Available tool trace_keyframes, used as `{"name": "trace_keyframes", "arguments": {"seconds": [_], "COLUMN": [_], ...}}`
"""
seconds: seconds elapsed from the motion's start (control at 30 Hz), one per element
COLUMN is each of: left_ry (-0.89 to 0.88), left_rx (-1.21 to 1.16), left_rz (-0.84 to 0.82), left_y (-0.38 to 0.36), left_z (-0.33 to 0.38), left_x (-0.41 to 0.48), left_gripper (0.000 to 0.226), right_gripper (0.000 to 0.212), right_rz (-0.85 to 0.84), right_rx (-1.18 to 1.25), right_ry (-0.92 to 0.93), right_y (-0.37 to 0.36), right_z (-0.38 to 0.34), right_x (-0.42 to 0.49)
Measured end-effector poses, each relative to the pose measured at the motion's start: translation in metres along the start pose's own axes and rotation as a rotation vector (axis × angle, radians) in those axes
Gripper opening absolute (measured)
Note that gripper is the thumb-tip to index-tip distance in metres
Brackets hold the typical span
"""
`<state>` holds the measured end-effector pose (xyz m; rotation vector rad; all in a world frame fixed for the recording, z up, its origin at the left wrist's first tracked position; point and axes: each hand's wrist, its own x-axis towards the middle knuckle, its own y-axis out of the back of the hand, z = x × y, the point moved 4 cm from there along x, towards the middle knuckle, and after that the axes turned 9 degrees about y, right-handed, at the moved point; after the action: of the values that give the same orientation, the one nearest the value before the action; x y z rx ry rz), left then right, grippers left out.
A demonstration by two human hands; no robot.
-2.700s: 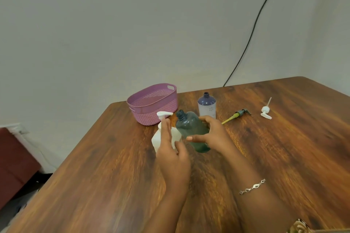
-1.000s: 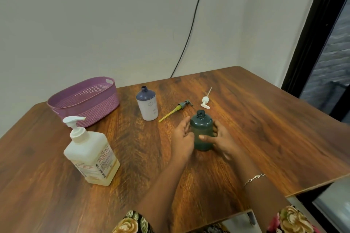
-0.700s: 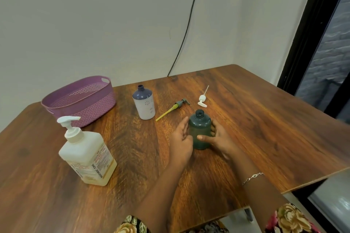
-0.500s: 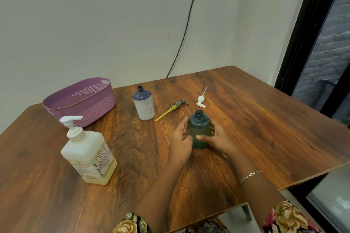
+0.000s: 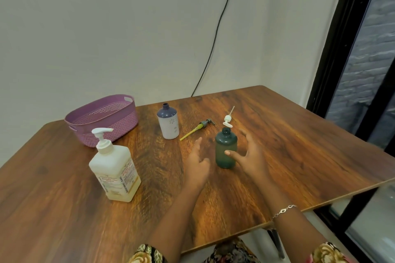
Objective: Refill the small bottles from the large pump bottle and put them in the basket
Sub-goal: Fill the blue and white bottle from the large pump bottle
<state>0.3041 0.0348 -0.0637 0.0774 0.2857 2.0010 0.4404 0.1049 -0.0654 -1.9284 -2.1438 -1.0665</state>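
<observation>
A small green bottle (image 5: pixel 226 151) stands upright and uncapped on the wooden table (image 5: pixel 288 156). My left hand (image 5: pixel 198 162) is open just left of it, a small gap away. My right hand (image 5: pixel 249 156) is open on its right, fingers spread, thumb tip near the bottle's front. A small white bottle with a purple top (image 5: pixel 168 123) stands uncapped further back. The large white pump bottle (image 5: pixel 114 172) stands at the left. The purple basket (image 5: pixel 102 119) sits at the back left.
Two loose pump tops lie behind the green bottle: a grey one with a yellow tube (image 5: pixel 197 128) and a white one (image 5: pixel 227 118). The table's front edge runs near my right forearm. A dark window frame (image 5: pixel 342 49) stands to the right.
Both hands held the green bottle half a second ago; now they have let go and pulled slightly apart. The bottle stays upright in place.
</observation>
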Motion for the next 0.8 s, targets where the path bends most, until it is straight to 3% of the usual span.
{"name": "trace_keyframes", "arguments": {"seconds": [0.2, 0.37, 0.8], "left_ry": [0.018, 0.000, 0.056], "left_rx": [0.033, 0.075, 0.060], "left_rz": [0.085, 0.153, 0.246], "left_y": [0.028, 0.051, 0.087], "left_z": [-0.010, -0.004, 0.007], "left_x": [-0.002, 0.001, 0.075], "left_gripper": [0.064, 0.066, 0.059], "right_gripper": [0.064, 0.065, 0.070], "right_rz": [0.090, -0.008, -0.211], "right_rx": [-0.001, 0.012, 0.047], "right_ry": [0.152, 0.200, 0.034], "right_y": [-0.017, -0.051, -0.132], "right_z": [-0.030, -0.047, -0.044], "right_x": [-0.012, -0.011, 0.045]}}
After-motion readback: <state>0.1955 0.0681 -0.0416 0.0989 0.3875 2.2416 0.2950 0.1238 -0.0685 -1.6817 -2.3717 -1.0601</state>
